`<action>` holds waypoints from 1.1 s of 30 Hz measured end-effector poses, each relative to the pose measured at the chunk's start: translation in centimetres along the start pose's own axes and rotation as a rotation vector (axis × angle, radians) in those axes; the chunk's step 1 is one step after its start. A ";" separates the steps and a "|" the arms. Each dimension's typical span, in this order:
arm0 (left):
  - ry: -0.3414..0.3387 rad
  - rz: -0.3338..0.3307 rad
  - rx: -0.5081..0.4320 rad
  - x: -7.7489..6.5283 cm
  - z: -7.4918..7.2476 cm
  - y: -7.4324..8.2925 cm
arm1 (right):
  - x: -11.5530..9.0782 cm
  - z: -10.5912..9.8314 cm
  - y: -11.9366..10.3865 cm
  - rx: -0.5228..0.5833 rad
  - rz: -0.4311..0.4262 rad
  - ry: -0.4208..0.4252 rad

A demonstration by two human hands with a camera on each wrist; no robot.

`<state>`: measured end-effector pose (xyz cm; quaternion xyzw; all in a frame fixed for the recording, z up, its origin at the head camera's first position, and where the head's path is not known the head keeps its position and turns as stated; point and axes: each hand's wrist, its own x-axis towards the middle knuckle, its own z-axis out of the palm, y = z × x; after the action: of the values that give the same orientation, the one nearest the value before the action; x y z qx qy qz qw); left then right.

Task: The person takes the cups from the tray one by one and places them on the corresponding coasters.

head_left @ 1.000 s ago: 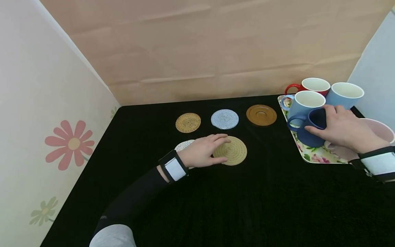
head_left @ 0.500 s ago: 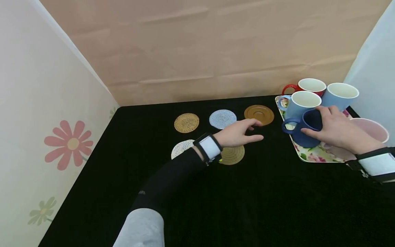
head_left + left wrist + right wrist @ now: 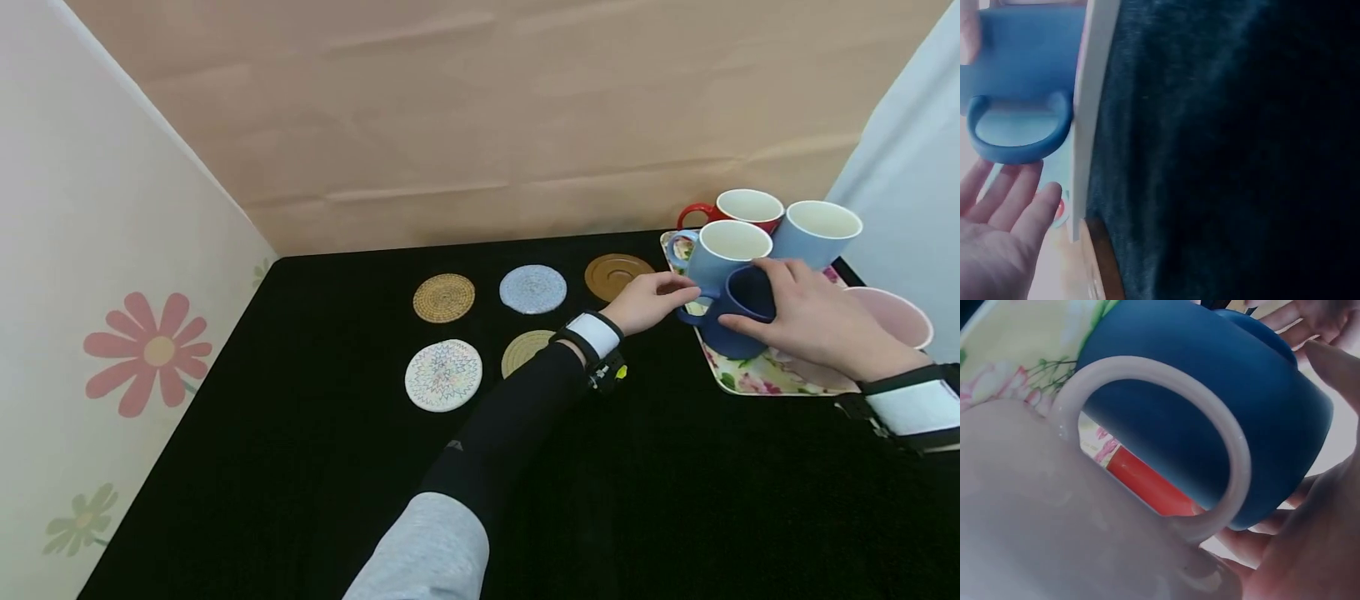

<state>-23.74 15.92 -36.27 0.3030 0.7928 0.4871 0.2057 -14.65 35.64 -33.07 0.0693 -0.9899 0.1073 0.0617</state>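
Observation:
A dark blue mug (image 3: 729,337) stands on the front part of a floral tray (image 3: 750,383), its handle pointing left. My right hand (image 3: 821,325) grips the mug from above near the rim, thumb on the near side and fingers on the far side. My left hand (image 3: 645,302) reaches in from the left, its fingertips right at the mug's handle (image 3: 1019,153) and its fingers extended. In the right wrist view, a pale pink mug (image 3: 1054,506) with a looped handle overlaps the dark blue one.
Behind the dark blue mug are a light blue mug (image 3: 712,258), a red mug (image 3: 771,223) and another light blue mug (image 3: 806,242). Left of the tray lie a brown saucer (image 3: 611,273) and several round coasters, among them a pale blue one (image 3: 532,290) and a white patterned one (image 3: 444,375).
My left hand has moved right from over the straw coaster, past the brown saucer, to the mug's handle. My right hand keeps its grip on the dark blue mug.

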 end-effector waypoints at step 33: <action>-0.334 -0.072 -0.373 -0.3 3.2 0.8 | -3.0 -0.5 0.1 -0.084 -0.108 0.156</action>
<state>-21.36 18.07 -36.91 0.3075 0.6545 0.5606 0.4035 -11.69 36.23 -32.99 0.1115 -0.9805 0.0674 0.1473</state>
